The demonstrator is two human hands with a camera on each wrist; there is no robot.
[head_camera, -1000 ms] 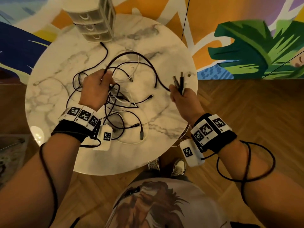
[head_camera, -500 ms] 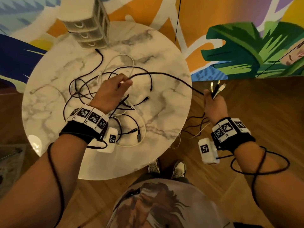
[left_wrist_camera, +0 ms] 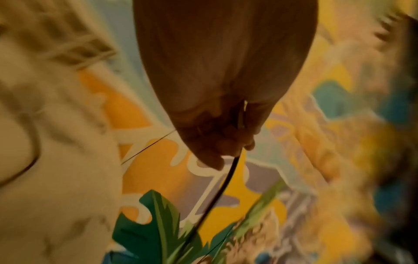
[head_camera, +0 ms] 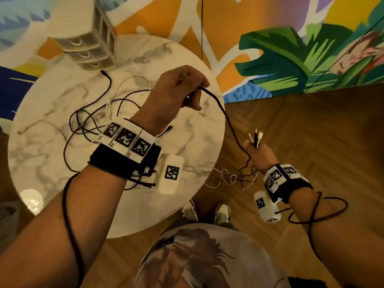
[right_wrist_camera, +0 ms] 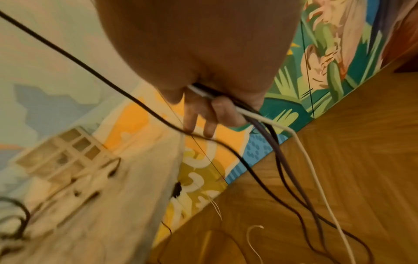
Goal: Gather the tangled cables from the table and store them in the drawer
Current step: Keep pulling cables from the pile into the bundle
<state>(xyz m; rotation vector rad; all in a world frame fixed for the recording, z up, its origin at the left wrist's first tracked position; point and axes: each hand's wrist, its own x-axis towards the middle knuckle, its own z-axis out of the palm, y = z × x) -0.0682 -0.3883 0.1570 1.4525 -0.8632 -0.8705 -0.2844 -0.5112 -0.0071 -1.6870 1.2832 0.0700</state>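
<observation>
Working one black cable [head_camera: 224, 113] free of the tangle is, I judge, the step in hand. The left hand [head_camera: 176, 94] has its fingers curled round that cable above the far side of the marble table [head_camera: 197, 146], while the right hand [head_camera: 258, 154], off the table's edge over the wooden floor, grips a bundle of plug ends [head_camera: 256, 137] with their cords hanging below. The remaining cables [head_camera: 93, 121] lie looped on the table, well apart from the closed drawer unit [head_camera: 89, 50] at its far edge. To do this well, let the cord slide through the left hand's fingers, pull slowly, and stop if a loop tightens. A hard tug would likely drag the whole knot along.
</observation>
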